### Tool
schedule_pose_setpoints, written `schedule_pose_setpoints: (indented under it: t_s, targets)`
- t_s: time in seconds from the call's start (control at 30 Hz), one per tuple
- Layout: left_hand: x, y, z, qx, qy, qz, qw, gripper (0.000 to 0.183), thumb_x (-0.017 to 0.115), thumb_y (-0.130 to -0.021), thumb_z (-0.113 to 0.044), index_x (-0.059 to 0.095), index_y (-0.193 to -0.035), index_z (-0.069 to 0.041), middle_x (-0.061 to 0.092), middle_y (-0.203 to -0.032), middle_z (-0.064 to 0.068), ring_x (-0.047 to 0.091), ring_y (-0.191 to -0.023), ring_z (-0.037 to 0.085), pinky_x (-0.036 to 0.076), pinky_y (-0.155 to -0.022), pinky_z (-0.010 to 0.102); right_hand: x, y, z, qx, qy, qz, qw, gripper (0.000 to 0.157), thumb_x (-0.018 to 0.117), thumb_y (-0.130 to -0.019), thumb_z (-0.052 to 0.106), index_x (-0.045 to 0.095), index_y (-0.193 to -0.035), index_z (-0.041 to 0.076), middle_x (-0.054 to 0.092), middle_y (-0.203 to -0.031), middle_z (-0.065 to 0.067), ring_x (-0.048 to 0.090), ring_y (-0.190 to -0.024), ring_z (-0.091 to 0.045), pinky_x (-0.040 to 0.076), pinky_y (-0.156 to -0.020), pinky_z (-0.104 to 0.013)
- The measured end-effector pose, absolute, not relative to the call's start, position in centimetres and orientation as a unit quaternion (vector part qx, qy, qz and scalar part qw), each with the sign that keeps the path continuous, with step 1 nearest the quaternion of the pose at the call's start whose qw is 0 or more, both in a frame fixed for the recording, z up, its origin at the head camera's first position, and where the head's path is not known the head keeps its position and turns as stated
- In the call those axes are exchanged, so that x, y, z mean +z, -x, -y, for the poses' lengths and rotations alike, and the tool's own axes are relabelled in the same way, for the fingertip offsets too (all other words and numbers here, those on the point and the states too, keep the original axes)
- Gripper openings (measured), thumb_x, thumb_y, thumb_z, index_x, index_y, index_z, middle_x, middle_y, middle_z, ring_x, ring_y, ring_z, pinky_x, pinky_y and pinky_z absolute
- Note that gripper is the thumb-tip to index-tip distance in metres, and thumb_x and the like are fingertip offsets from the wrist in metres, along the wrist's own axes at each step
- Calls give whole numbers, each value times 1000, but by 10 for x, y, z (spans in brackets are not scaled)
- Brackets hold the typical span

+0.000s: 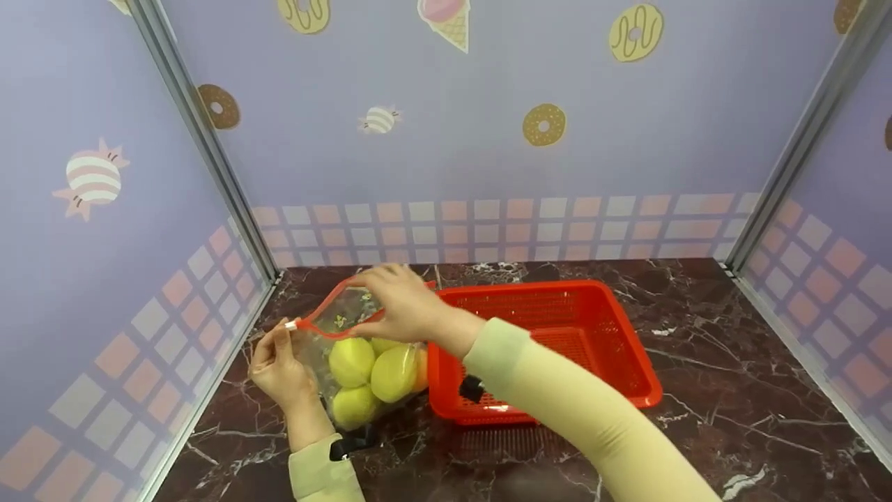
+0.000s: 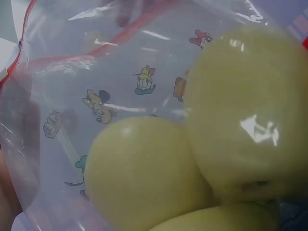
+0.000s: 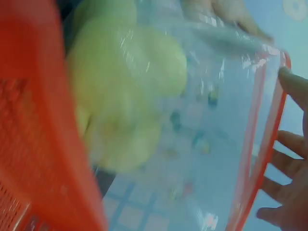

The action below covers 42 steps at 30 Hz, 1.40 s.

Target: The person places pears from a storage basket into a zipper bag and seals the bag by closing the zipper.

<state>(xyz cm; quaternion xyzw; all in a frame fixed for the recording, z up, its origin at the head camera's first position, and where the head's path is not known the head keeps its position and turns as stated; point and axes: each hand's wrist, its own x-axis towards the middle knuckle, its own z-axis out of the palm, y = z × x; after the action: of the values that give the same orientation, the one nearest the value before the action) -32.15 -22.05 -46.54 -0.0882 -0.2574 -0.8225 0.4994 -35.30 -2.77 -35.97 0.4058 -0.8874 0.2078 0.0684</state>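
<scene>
A clear zip bag [image 1: 317, 352] with red edging and small cartoon prints stands at the left of the table. Inside it sit several smooth yellow-green round fruits [image 1: 394, 374], and something orange [image 1: 421, 369] shows at their right side. My left hand [image 1: 282, 366] pinches the bag's left top corner by the white zip end [image 1: 290, 325]. Over the parted mouth reaches my right hand [image 1: 404, 307], thumb at the near red edge and fingers at the far one. In the right wrist view its fingers [image 3: 288, 163] are spread along the red edge [image 3: 262, 163].
Right beside the bag stands a red plastic basket [image 1: 651, 387] with slotted walls, and my right forearm [image 1: 592, 397] passes over it. Both are on a dark marbled table [image 1: 739, 390]. Patterned purple panels [image 1: 488, 160] enclose the back and sides.
</scene>
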Motion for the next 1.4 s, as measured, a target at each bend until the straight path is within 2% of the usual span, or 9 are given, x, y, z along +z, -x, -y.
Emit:
schedule_pose_setpoints:
  t_s: [0.13,0.23,0.33,0.47,0.77,1.0,1.4]
  targets:
    - [-463,320,218,-819,88,291,488,16,84,-77,-12,79,-83,2,79,-80,9,74,-70,15,61,-71,25,-358,335,58,186,-428,877,113,62,69,-95,51,53,-149,23,53,-154,6,38,-151,-21,24,-126,-54]
    - [-462,318,216,-804,86,331,487,18,85,-76,-16,80,-82,1,78,-79,6,73,-72,13,59,-71,23,-358,325,73,166,-442,869,147,45,66,-99,44,64,-140,25,64,-142,8,45,-146,-18,33,-123,-50]
    - [-462,318,214,-789,89,350,497,17,84,-77,-15,80,-81,1,77,-78,5,72,-77,14,58,-73,23,-359,319,82,167,-451,858,179,31,65,-101,36,73,-128,23,74,-125,8,60,-128,-15,48,-110,-36]
    - [-462,318,213,-784,99,347,505,19,84,-76,-14,79,-80,4,77,-77,5,72,-77,15,58,-73,24,-359,316,88,197,-437,856,195,22,69,-99,28,78,-117,18,78,-111,6,67,-102,-13,53,-89,-23]
    - [-461,319,210,-777,123,354,506,21,84,-77,-16,79,-80,3,77,-80,6,69,-76,15,56,-70,22,-361,317,92,217,-398,870,194,18,72,-97,29,81,-106,17,78,-101,5,68,-93,-13,53,-85,-21]
    - [-463,322,210,-788,94,328,513,20,85,-76,-14,79,-80,5,78,-77,4,69,-68,12,56,-67,21,-362,320,90,209,-391,878,181,17,71,-98,28,80,-104,16,78,-98,4,70,-93,-14,53,-92,-26]
    - [-463,322,213,-795,95,300,518,19,84,-78,-11,78,-81,7,76,-71,11,73,-65,19,58,-66,25,-366,324,86,195,-386,885,175,16,70,-98,28,80,-103,16,78,-98,5,68,-93,-14,53,-91,-26]
